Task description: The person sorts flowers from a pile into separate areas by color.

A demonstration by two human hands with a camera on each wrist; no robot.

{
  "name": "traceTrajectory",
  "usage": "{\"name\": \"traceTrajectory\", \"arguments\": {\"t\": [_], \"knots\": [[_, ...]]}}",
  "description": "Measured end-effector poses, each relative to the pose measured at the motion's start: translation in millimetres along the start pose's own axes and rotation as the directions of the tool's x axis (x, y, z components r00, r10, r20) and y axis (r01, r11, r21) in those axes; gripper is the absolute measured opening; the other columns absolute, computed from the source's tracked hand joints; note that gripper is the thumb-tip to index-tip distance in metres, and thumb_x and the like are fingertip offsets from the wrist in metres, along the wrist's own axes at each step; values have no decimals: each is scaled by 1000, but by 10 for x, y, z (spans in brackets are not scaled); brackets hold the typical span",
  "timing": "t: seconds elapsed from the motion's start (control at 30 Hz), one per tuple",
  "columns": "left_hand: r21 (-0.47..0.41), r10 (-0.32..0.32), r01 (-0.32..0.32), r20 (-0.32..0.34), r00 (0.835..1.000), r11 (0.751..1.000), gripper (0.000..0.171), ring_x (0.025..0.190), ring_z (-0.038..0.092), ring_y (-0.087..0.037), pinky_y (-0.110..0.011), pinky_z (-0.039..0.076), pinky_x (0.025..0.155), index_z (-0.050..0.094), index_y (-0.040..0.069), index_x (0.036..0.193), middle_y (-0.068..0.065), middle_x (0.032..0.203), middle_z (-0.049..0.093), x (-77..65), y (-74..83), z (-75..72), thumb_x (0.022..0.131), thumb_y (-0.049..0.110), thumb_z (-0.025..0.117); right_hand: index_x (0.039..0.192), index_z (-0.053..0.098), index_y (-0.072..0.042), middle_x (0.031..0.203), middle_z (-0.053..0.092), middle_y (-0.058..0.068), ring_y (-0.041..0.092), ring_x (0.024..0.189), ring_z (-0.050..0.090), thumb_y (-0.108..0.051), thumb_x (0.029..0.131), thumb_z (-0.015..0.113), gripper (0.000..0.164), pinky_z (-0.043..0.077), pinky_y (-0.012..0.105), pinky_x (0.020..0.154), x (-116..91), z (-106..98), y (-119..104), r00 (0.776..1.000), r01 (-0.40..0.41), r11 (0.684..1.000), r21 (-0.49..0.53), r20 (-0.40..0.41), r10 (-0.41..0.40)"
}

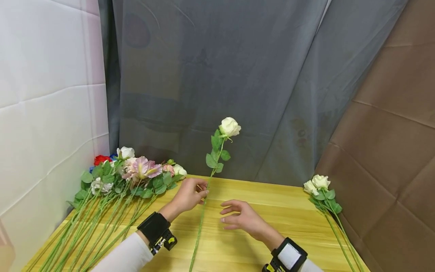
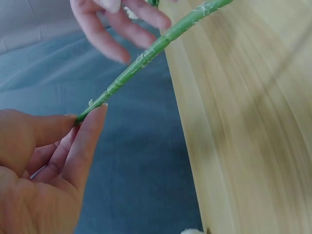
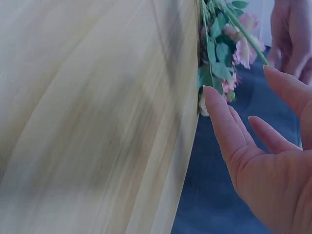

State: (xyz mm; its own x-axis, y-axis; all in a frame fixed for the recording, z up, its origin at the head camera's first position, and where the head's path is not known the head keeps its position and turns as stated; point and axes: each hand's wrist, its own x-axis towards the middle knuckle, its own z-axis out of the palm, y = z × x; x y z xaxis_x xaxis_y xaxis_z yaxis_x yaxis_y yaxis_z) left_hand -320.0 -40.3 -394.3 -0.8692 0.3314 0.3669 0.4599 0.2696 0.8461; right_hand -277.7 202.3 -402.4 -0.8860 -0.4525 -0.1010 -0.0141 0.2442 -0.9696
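A long-stemmed white rose (image 1: 230, 127) stands nearly upright in the middle of the head view, leaning a little right at the top. My left hand (image 1: 188, 194) pinches its green stem (image 2: 141, 61) between thumb and fingertips, below the leaves. Just right of the stem, my right hand (image 1: 245, 220) hovers apart from it, fingers spread and slightly bent, holding nothing. In the right wrist view, the right hand's fingers (image 3: 224, 117) point toward the stem and the left hand. The stem's lower end runs out of the head view at the bottom.
On the table's left lies a pile of mixed flowers (image 1: 142, 168), red, white, pink and blue, with stems toward the front. Two white roses (image 1: 320, 182) lie at the right edge. A grey curtain (image 1: 217, 75) hangs behind the wooden table (image 1: 265, 196), with cloth walls on both sides.
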Motion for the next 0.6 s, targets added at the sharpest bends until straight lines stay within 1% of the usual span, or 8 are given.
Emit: {"name": "traceTrajectory", "arguments": {"t": [0.1,0.17,0.33,0.43,0.6], "knots": [[6,30,-30,-3,1000,1000,14,81,67,-23,-26,60,58,71,-3,107,-11,92,65,39,28,85,94,-6,67,145,44,9,133,55,33,42,112,66,-10,95,72,60,57,54,92,29,61,-2,1000,-2,1000,4,20,2],[4,35,-35,-7,999,999,12,82,68,-24,-26,60,59,70,-2,107,-11,92,65,61,57,128,95,-4,67,144,45,9,131,56,31,41,112,66,-11,96,71,58,57,54,91,49,107,-10,999,-2,1000,4,32,2],[-12,43,-44,-12,999,999,15,85,68,-25,-27,61,62,70,-2,110,-11,93,65,94,113,206,96,-3,67,140,46,12,123,60,25,32,106,68,-10,99,65,50,58,54,91,79,200,-49,999,-9,1000,-5,42,9],[-15,42,-42,-11,999,999,18,86,68,-25,-27,61,63,69,-3,113,-11,93,65,108,135,244,96,-3,67,135,48,13,117,60,22,28,100,69,-8,100,64,44,58,55,91,83,232,-64,999,-6,1000,3,42,6],[-9,52,-52,-11,999,999,18,86,69,-25,-24,60,63,69,-3,114,-11,94,66,110,166,292,96,-3,67,122,54,12,104,60,17,25,91,69,-4,99,64,30,59,55,87,82,265,-47,998,31,999,7,45,-32]]}}
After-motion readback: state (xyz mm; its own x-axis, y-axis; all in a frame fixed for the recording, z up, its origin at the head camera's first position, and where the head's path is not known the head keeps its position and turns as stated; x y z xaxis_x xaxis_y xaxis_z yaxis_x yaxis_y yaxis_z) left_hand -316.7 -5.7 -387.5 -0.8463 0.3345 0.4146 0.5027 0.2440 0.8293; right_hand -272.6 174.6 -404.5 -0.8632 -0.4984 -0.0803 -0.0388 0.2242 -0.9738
